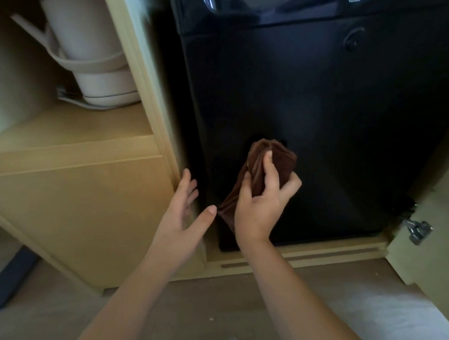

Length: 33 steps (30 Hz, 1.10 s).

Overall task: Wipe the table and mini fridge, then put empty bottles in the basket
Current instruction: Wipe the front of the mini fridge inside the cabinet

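- One wooden cabinet [80, 213]: it frames the whole scene. You see an open shelf [72, 129] at the left and a wide bay at the right.
- One black mini fridge [318, 115]: it stands in the right bay with its door closed. One white logo sits at the door's upper right.
- One pale kettle [92, 47]: it stands upright on its base at the back of the shelf, left of the mini fridge.
- Two hands: your left hand [179, 212] is released, with fingers spread, beside the cabinet upright at the fridge's lower left. Your right hand [260, 204] is grasping the cloth.
- One brown cloth [274, 165]: it is folded and held before the lower part of the fridge door. Its loose end hangs near your left thumb. You cannot tell whether it touches the door.
- One metal hinge [417, 230]: it sits at the bay's lower right.
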{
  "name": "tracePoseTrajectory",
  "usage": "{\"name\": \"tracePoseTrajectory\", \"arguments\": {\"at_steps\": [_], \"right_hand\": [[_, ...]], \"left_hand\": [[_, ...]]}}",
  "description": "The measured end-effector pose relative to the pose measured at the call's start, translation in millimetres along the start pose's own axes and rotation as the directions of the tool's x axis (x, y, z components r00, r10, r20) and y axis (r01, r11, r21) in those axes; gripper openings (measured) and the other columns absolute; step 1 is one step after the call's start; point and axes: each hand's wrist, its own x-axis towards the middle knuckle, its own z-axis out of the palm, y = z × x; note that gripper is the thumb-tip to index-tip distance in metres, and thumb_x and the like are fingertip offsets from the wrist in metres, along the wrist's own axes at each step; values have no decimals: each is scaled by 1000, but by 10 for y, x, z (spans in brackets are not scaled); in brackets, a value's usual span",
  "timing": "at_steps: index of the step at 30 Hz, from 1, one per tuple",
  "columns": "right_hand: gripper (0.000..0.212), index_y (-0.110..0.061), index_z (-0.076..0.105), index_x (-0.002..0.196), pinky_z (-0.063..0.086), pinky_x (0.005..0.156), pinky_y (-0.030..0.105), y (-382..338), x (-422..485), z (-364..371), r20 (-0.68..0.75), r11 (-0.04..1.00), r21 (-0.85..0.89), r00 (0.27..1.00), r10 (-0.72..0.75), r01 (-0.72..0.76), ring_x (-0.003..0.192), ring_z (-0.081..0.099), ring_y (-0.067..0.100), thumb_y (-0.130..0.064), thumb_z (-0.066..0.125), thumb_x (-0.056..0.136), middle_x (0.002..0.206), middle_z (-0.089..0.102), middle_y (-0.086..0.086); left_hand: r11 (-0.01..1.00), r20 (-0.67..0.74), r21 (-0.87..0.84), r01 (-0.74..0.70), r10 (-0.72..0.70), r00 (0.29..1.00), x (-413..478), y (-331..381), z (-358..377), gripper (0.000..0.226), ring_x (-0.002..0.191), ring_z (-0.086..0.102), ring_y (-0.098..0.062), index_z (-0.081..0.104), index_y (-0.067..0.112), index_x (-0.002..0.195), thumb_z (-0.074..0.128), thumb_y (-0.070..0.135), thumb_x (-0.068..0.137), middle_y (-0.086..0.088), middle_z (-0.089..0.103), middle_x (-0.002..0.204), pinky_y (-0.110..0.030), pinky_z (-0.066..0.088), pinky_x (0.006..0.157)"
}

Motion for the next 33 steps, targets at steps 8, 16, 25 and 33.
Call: {"name": "tracePoseTrajectory", "arguments": {"at_steps": [8, 16, 25, 33], "right_hand": [[52, -28, 48, 130, 39, 100, 23, 181, -155, -425, 586, 985, -103, 809, -53, 140, 112, 46, 13, -11, 63, 84, 123, 34, -4], [48, -22, 48, 130, 31, 89, 10, 490, 260, -1143, 660, 947, -321, 723, 206, 23, 98, 52, 12, -17, 63, 85, 112, 32, -4], [48, -25, 51, 127, 29, 90, 6, 611, 704, -1629, 676, 922, -377, 707, 207, 90, 92, 45, 2, -15, 65, 83, 109, 34, -7], [48, -26, 51, 127, 27, 91, 4, 790, 609, -1784, 696, 920, -386, 678, 238, 74, 98, 47, 3, -14, 66, 82, 110, 35, -8]], "left_hand": [[953, -148, 303, -26, 74, 986, -148, 83, 151, 63, 123, 34, 9, 24, 38, 138, 56, 26, 86, 16, 37, 138, -15, 29, 99], [694, -42, 716, -74, 148, 988, -242, 248, 511, 60, 131, 27, -7, 27, 19, 142, 50, 33, 88, 4, 32, 144, -19, 25, 101], [616, 78, 782, -94, 52, 996, -254, 191, 1200, 51, 128, 30, -12, 32, 20, 138, 41, 39, 90, 4, 32, 142, -27, 28, 104], [557, 143, 817, -150, 57, 988, -248, -68, 1374, 52, 128, 30, -13, 34, 19, 138, 40, 38, 90, 3, 34, 142, -29, 27, 104]]}}
